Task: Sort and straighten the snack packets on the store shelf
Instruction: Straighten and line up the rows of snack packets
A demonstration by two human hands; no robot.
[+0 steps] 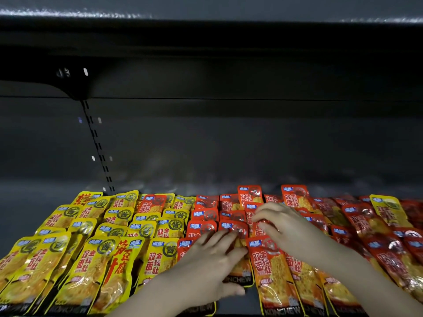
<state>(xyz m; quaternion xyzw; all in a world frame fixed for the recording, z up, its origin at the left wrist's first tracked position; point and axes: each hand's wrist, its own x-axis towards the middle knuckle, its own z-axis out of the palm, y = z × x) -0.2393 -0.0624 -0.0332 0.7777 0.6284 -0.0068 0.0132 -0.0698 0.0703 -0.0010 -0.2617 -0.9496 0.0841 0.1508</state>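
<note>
Dark fittings at the back
A black slotted upright strip [98, 147] runs down the grey back panel [251, 145], under a dark overhead shelf [206, 37].

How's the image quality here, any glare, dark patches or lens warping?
Head view: glare glints off the red packets and yellow packets; the shelf's back wall sits in dim, grainy shadow; the upper shelf edge bows slightly from wide-angle distortion.

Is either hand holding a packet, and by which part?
The right hand seems to pinch a red packet near its top; the left hand lies flat, gripping nothing.
</note>
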